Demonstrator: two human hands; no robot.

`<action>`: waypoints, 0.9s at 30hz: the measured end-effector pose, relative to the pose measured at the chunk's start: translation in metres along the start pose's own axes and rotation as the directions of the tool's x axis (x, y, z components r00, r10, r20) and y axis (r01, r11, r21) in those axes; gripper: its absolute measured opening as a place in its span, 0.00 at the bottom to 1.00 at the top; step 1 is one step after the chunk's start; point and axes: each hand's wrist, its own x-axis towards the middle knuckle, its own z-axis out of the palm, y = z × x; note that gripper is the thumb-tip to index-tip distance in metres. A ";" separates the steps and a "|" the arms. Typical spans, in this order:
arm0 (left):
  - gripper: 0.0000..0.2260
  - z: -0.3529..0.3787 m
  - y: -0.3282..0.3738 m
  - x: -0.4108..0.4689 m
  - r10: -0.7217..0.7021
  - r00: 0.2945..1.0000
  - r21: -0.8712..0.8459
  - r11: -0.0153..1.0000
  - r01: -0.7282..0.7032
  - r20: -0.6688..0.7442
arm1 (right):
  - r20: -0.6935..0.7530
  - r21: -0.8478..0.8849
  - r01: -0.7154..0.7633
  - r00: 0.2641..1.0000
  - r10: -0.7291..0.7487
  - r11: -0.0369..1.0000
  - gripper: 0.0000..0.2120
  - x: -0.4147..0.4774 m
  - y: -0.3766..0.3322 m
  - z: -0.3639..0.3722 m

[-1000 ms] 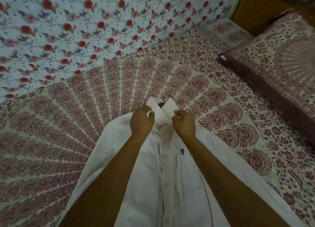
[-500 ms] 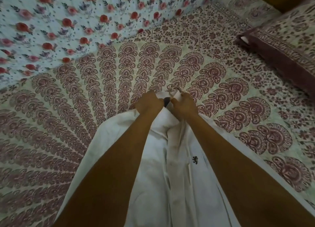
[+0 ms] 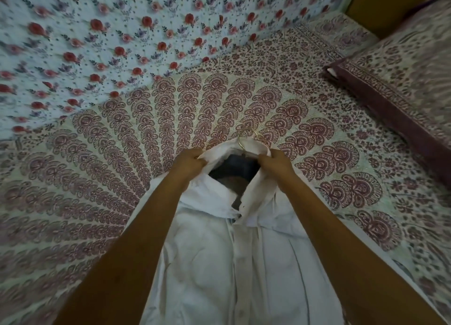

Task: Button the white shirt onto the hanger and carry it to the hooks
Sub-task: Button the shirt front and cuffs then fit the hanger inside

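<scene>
The shirt (image 3: 219, 263) lies flat on the bed (image 3: 170, 119), front side up, collar (image 3: 246, 149) pointing away from the person and the body of it running down toward the bottom of the view. Both arms reach out over it. The left hand (image 3: 189, 162) has its fingers curled tight round the left side of the collar, a bunch of white cloth in its grip. The right hand (image 3: 275, 162) does likewise on the right side, fingers closed over the collar edge. Between the two hands the neck gapes wide, and there is a dark shape inside the opening, possibly the hanger's body, though it is too blurred to be sure. What does show plainly is the hanger (image 3: 240, 142) hook, a thin gold curve poking out past the top of the collar and lying on the patterned bed cover. Below the gap the two front edges of the shirt meet and run together down the middle. Off to the right, a pillow (image 3: 402, 80) with a dark red border sits on the bed, well apart from the shirt. A floral cloth (image 3: 122, 31), pale with red roses, fills the upper left beyond the bed.
</scene>
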 end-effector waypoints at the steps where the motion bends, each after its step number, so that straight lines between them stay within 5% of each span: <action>1: 0.10 -0.001 0.001 -0.006 -0.010 1.000 -0.061 0.998 0.008 -0.029 | -0.006 0.034 0.008 1.000 -0.008 0.999 0.15 -0.008 0.002 -0.003; 3: 0.03 0.000 0.003 -0.025 -0.002 0.999 -0.177 0.984 -0.006 -0.043 | -0.035 0.118 0.017 0.999 -0.013 0.993 0.09 -0.027 0.009 -0.010; 7: 0.07 0.004 -0.007 -0.053 0.017 0.996 -0.158 0.987 -0.031 -0.090 | -0.044 0.190 0.002 0.999 0.006 0.982 0.13 -0.052 0.023 -0.015; 12: 0.11 0.011 -0.007 -0.067 -0.111 0.990 -0.289 0.954 0.081 -0.089 | -0.017 0.153 0.116 0.993 -0.115 0.981 0.16 -0.067 0.033 -0.018; 17: 0.15 0.015 0.002 -0.076 -0.269 0.955 -0.370 0.906 0.207 -0.124 | -0.002 0.217 0.050 0.999 -0.051 0.975 0.15 -0.078 0.030 -0.013; 19: 0.14 0.012 -0.001 -0.077 -0.240 0.966 -0.361 0.913 0.189 -0.101 | 0.011 0.224 0.045 0.999 -0.049 0.973 0.14 -0.082 0.030 -0.012; 25: 0.04 0.007 -0.016 -0.094 0.211 0.973 -0.254 0.950 -0.181 0.093 | 0.035 0.011 0.335 0.942 -0.335 0.942 0.21 -0.095 0.030 -0.009; 27: 0.02 0.008 -0.020 -0.093 0.272 0.960 -0.216 0.944 -0.251 0.073 | 0.003 0.010 0.414 0.910 -0.414 0.910 0.11 -0.095 0.028 -0.004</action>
